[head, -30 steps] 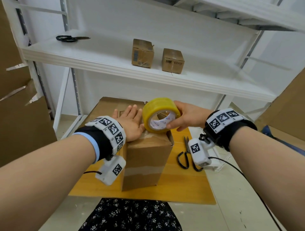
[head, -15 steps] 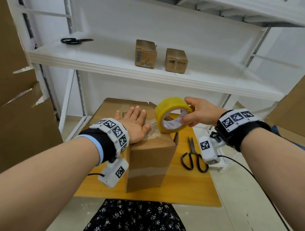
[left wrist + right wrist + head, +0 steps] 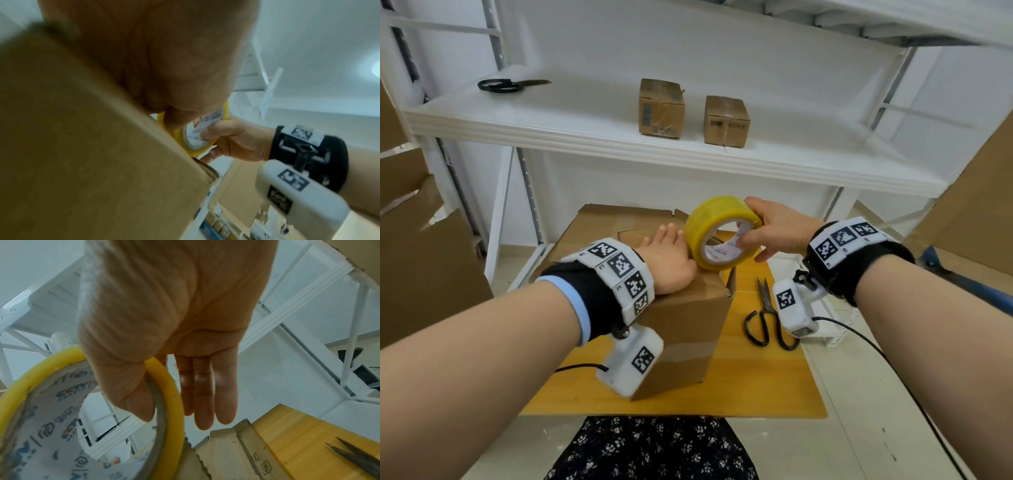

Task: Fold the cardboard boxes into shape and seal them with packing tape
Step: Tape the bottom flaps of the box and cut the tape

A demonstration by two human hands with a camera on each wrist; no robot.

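A brown cardboard box stands upright on the yellow table; its side fills the left wrist view. My left hand lies flat on the box top, fingers straight, palm pressing down. My right hand pinches the yellow roll of packing tape, thumb inside the core and a finger over the outer rim, at the box's top right edge. The right wrist view shows the thumb inside the tape roll, the other fingers straight beside it. The left wrist view shows the tape roll behind the box edge.
Black scissors lie on the table right of the box. A flattened cardboard sheet lies behind the box. The white shelf above carries two small taped boxes and another pair of scissors. Large cardboard sheets stand at both sides.
My right hand has carried the tape roll a little to the right and up along the box top. My left hand stays pressed flat on the box.
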